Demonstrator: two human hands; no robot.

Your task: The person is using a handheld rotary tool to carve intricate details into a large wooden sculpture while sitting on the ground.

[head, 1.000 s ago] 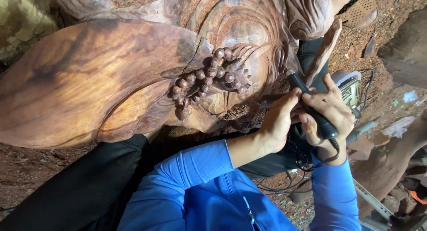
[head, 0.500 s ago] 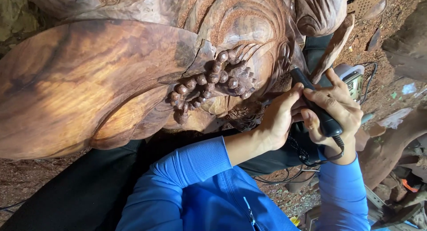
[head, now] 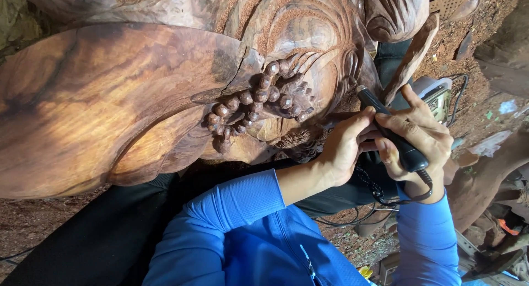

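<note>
A slim black rotary carving tool, shaped like a thick pen with a cord trailing from its rear end, is pointing its tip into the right side of a large brown wood sculpture carved with a cluster of round beads. Reddish sawdust is covering the ground around it, and more wooden pieces are lying at the right. The right hand is gripping the tool closed around its body; the left hand is curling just beside it, fingertips steadying the front part.
</note>
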